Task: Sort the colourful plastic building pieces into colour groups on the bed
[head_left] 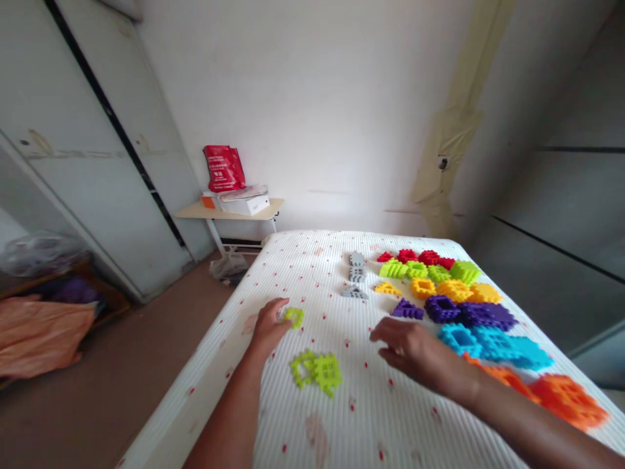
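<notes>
My left hand (pixel 271 326) is at a small lime-green frame-shaped building piece (pixel 294 318) on the bed. Its thumb and index finger are apart, with the thumb at the piece's near edge; whether they touch is unclear. Closer to me lie lime-green interlocking pieces (pixel 327 372), one an open frame and one a lattice. My right hand (pixel 405 342) hovers palm down over the sheet, slightly blurred, thumb apart from its bent fingers and nothing visible in it. Beside it are a purple block piece (pixel 407 309) and light-blue block pieces (pixel 495 343).
Rows of red (pixel 407 256), lime-green (pixel 415 270), yellow (pixel 454 289) and orange blocks (pixel 569 400) line the bed's right side. Grey pieces (pixel 357 275) form a column mid-bed. A small table (pixel 190 210) bearing a red bag (pixel 223 168) stands beyond the far left corner.
</notes>
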The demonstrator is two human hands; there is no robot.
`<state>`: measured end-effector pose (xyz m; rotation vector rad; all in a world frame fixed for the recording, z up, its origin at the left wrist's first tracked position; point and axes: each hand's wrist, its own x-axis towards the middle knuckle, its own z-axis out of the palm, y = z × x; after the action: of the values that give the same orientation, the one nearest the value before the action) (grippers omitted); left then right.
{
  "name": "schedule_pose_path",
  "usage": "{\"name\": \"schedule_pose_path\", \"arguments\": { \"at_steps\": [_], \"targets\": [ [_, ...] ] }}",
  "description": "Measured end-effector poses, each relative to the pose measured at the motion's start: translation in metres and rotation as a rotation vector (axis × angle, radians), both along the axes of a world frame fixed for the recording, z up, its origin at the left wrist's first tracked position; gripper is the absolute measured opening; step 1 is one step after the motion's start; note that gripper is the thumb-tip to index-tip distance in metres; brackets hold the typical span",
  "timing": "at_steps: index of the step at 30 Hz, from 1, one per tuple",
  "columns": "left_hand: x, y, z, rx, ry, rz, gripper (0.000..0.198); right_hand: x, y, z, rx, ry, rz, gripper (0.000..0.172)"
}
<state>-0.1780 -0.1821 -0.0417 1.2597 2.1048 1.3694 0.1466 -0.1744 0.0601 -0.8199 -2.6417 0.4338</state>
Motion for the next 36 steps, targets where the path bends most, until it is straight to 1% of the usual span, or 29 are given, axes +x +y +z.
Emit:
{"name": "schedule_pose_path", "arguments": {
  "at_steps": [2, 4, 6, 9, 11, 13, 15, 17, 20, 23, 25, 27, 29, 32, 34, 36],
  "targets": [
    [-0.001, -0.006, 0.001, -0.018, 0.028, -0.030, 0.035, -0.003, -0.026, -0.022, -0.040, -0.030, 0.022, 0.020],
    [-0.001, -0.008, 0.004, -0.032, 0.055, -0.070, 0.034, -0.003, -0.040, -0.040, -0.033, -0.055, 0.003, 0.020],
    [0.001, -0.006, 0.006, -0.043, 0.081, -0.119, 0.035, -0.002, -0.044, -0.055, 0.017, -0.067, -0.013, 0.022],
    [0.004, 0.002, 0.008, -0.052, 0.116, -0.217, 0.033, 0.000, -0.043, -0.072, 0.121, -0.084, 0.002, 0.026],
    [0.003, 0.008, 0.006, -0.062, 0.151, -0.281, 0.036, 0.000, -0.043, -0.082, 0.191, -0.079, 0.007, 0.026],
    [0.001, 0.014, 0.001, -0.090, 0.228, -0.308, 0.043, -0.001, -0.042, -0.089, 0.244, -0.068, -0.011, 0.025],
    [0.000, 0.018, -0.003, -0.117, 0.309, -0.300, 0.046, -0.002, -0.042, -0.093, 0.272, -0.065, -0.034, 0.023],
    [0.002, 0.020, -0.005, -0.137, 0.350, -0.297, 0.046, -0.003, -0.041, -0.094, 0.282, -0.065, -0.035, 0.022],
    [0.012, 0.018, 0.001, -0.154, 0.403, -0.294, 0.049, -0.003, -0.040, -0.092, 0.294, -0.053, -0.021, 0.020],
    [0.026, 0.015, 0.010, -0.201, 0.516, -0.264, 0.053, -0.002, -0.040, -0.091, 0.297, -0.042, -0.018, 0.019],
    [0.032, 0.013, 0.012, -0.219, 0.544, -0.276, 0.053, -0.002, -0.039, -0.092, 0.298, -0.039, -0.024, 0.019],
    [0.031, 0.012, 0.010, -0.202, 0.504, -0.329, 0.051, -0.002, -0.039, -0.093, 0.297, -0.040, -0.032, 0.018],
    [0.025, 0.013, 0.004, -0.177, 0.428, -0.383, 0.048, -0.002, -0.038, -0.095, 0.293, -0.046, -0.036, 0.018],
    [0.016, 0.014, -0.002, -0.148, 0.309, -0.401, 0.046, -0.002, -0.037, -0.097, 0.283, -0.053, -0.033, 0.015],
    [0.016, 0.013, -0.001, -0.138, 0.215, -0.397, 0.044, -0.002, -0.036, -0.098, 0.277, -0.046, -0.030, 0.014],
    [0.021, 0.009, 0.004, -0.131, 0.094, -0.402, 0.044, -0.002, -0.036, -0.098, 0.269, -0.033, -0.029, 0.016]
  ]
}}
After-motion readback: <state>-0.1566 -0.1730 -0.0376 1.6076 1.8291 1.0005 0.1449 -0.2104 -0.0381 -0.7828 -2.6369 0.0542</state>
